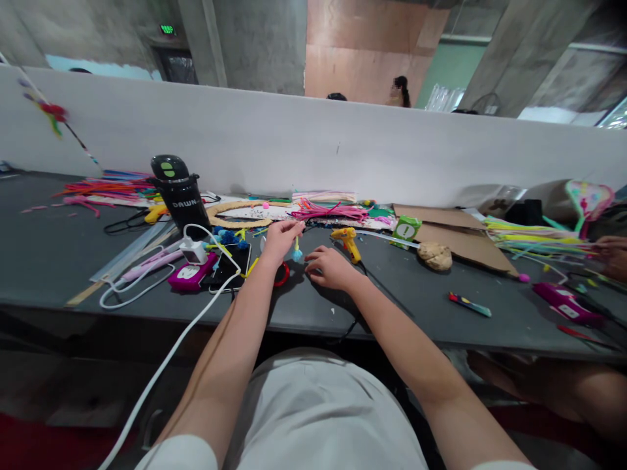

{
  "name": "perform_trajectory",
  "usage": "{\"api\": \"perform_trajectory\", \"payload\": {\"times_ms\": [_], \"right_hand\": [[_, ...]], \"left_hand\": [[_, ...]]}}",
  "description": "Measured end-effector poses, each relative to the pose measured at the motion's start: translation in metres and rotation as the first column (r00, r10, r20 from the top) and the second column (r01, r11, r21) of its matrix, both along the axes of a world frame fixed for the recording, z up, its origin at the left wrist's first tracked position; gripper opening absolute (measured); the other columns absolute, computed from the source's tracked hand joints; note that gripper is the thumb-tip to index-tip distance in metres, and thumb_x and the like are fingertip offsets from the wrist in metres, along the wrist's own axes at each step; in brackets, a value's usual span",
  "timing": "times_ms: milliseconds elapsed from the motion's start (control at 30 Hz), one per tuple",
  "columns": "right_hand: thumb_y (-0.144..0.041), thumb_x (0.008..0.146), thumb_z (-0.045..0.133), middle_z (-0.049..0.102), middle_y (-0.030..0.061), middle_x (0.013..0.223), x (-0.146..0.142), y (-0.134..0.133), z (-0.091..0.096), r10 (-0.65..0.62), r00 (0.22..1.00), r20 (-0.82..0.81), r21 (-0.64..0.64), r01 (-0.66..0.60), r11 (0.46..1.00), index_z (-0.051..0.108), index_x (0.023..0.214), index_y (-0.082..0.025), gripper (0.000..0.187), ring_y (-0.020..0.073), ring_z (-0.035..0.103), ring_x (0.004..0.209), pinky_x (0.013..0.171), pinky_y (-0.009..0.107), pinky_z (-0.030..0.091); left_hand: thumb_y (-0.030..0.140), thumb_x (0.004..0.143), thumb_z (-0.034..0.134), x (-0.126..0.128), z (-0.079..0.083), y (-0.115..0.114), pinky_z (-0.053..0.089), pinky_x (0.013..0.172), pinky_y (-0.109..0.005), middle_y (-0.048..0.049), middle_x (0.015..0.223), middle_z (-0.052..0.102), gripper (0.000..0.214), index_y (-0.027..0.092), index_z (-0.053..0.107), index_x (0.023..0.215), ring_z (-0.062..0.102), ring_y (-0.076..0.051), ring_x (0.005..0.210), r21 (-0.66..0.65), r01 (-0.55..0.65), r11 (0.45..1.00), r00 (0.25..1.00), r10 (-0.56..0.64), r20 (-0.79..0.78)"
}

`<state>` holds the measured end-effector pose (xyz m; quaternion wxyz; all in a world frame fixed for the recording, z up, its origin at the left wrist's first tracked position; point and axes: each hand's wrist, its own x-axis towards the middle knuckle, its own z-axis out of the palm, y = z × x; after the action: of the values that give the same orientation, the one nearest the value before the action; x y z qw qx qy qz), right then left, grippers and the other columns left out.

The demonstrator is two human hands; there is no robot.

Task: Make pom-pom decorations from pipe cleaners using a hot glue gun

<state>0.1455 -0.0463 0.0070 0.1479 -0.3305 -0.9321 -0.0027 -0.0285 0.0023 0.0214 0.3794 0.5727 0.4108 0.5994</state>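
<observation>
My left hand (282, 241) is above the dark table with thumb and fingertips pinched together. From them hangs a small pipe-cleaner piece (297, 253) with a yellow stem and a fluffy light-blue end. Just to its right, my right hand (328, 267) is low over the tabletop, fingers loosely bent and apart, holding nothing that I can see. Beyond that hand lies a yellow hot glue gun (347, 244) with a clear glue stick at its back. A red ring-shaped handle (282, 275) shows beside my left wrist, the rest of it hidden.
At left stand a black bottle (183, 199) and a purple power strip (193, 273) with a white charger and cable. Pink pipe cleaners (333, 210) lie at the back. Rightward are cardboard (455, 241), a round tan lump (435, 256), a cutter (469, 304) and another person's hand (612, 254).
</observation>
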Motion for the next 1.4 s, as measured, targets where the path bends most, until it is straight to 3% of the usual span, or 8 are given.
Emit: {"api": "perform_trajectory", "payload": {"times_ms": [167,300,567,700,800,967,1200,1400], "right_hand": [[-0.021,0.082,0.061,0.069,0.0064,0.109,0.003,0.003,-0.002,-0.005,0.998,-0.066,-0.012,0.005,1.0,0.076,0.091,-0.021,0.018,0.0241,0.054,0.103,0.088,0.035,0.041],[-0.02,0.082,0.062,0.068,0.0078,0.111,0.007,0.007,-0.003,-0.043,0.988,-0.148,0.011,0.045,0.999,0.076,0.092,-0.02,0.017,0.0236,0.054,0.103,0.092,0.037,0.042],[-0.021,0.081,0.063,0.066,0.0072,0.115,0.009,0.007,-0.003,-0.046,0.988,-0.149,0.032,0.052,0.998,0.076,0.09,-0.022,0.016,0.0248,0.051,0.108,0.094,0.039,0.041],[-0.02,0.08,0.063,0.065,0.0082,0.113,0.008,0.008,-0.005,-0.051,0.989,-0.142,0.039,0.057,0.998,0.075,0.092,-0.021,0.017,0.0246,0.051,0.105,0.094,0.039,0.041],[-0.022,0.08,0.064,0.065,0.0085,0.111,0.008,0.009,-0.006,-0.053,0.989,-0.136,0.043,0.059,0.997,0.075,0.092,-0.021,0.017,0.0243,0.051,0.103,0.092,0.038,0.041],[-0.021,0.079,0.064,0.066,0.0087,0.107,0.008,0.009,-0.007,-0.038,0.99,-0.138,0.048,0.045,0.998,0.075,0.092,-0.021,0.016,0.0241,0.051,0.103,0.093,0.038,0.04],[-0.02,0.08,0.063,0.066,0.0078,0.108,0.006,0.008,-0.005,-0.019,0.986,-0.166,0.037,0.026,0.999,0.074,0.093,-0.02,0.017,0.0235,0.051,0.103,0.094,0.037,0.04],[-0.018,0.081,0.062,0.067,0.0079,0.111,0.007,0.006,-0.004,-0.001,0.98,-0.2,0.028,0.007,1.0,0.075,0.092,-0.02,0.018,0.023,0.051,0.105,0.095,0.038,0.041]], "left_hand": [[0.044,0.069,0.072,-0.002,-0.002,0.005,0.031,0.049,-0.022,0.0005,0.058,0.058,0.03,0.014,0.07,0.074,0.042,-0.008,0.05,-0.03,-0.03,0.999,0.996,0.032,0.078],[0.044,0.069,0.071,-0.002,-0.002,0.003,0.032,0.05,-0.022,0.0,0.059,0.059,0.031,0.014,0.07,0.072,0.044,-0.009,0.051,-0.04,-0.021,0.999,1.0,0.021,0.006],[0.05,0.069,0.071,0.003,0.001,-0.009,0.04,0.057,-0.025,-0.0034,0.063,0.066,0.038,0.012,0.074,0.077,0.054,-0.013,0.058,-0.075,0.154,0.985,0.944,-0.169,-0.284],[0.048,0.071,0.069,0.003,-0.002,-0.009,0.045,0.06,-0.026,-0.0059,0.071,0.071,0.038,0.012,0.075,0.083,0.06,-0.016,0.064,-0.116,0.292,0.949,0.884,-0.314,-0.347],[0.044,0.072,0.068,0.003,-0.007,-0.005,0.047,0.062,-0.025,-0.0069,0.073,0.071,0.034,0.012,0.075,0.083,0.062,-0.016,0.066,-0.118,0.328,0.937,0.865,-0.348,-0.362],[0.037,0.073,0.066,0.008,-0.01,-0.004,0.048,0.062,-0.025,-0.0072,0.073,0.071,0.029,0.011,0.073,0.082,0.063,-0.017,0.067,-0.068,0.298,0.952,0.872,-0.301,-0.386],[0.032,0.076,0.06,0.011,-0.01,-0.005,0.044,0.06,-0.024,-0.0037,0.07,0.068,0.022,0.013,0.071,0.077,0.058,-0.014,0.065,0.078,0.205,0.976,0.858,-0.14,-0.494],[0.032,0.077,0.057,0.011,-0.007,-0.005,0.04,0.056,-0.024,-0.0015,0.064,0.062,0.02,0.015,0.067,0.075,0.053,-0.013,0.06,0.108,0.115,0.987,0.912,-0.062,-0.405]]}}
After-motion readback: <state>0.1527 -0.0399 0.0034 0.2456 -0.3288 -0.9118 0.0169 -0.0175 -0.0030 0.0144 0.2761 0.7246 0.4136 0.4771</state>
